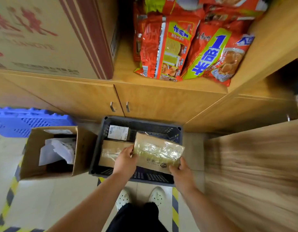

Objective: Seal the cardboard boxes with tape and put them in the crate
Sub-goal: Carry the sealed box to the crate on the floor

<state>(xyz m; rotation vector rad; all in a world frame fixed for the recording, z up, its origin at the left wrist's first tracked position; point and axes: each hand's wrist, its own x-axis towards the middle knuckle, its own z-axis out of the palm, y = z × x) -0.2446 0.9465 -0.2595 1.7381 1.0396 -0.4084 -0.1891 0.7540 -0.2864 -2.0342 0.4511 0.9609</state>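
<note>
A flat cardboard box point(158, 152) wrapped in shiny clear tape hangs over the right half of the dark grey crate point(103, 129) on the floor. My left hand point(126, 159) grips the box's left end and my right hand point(181, 171) grips its near right corner. Inside the crate lie another taped cardboard box point(111, 152) on the left and a small parcel with a white label point(118, 132) at the back.
An open cardboard carton point(81, 148) with white papers stands left of the crate. A blue plastic crate point(25, 121) lies behind it. Wooden cabinets point(144, 101) rise beyond, holding red noodle packs point(186, 47) and a big printed carton point(44, 36). A wooden surface point(253, 164) is on the right.
</note>
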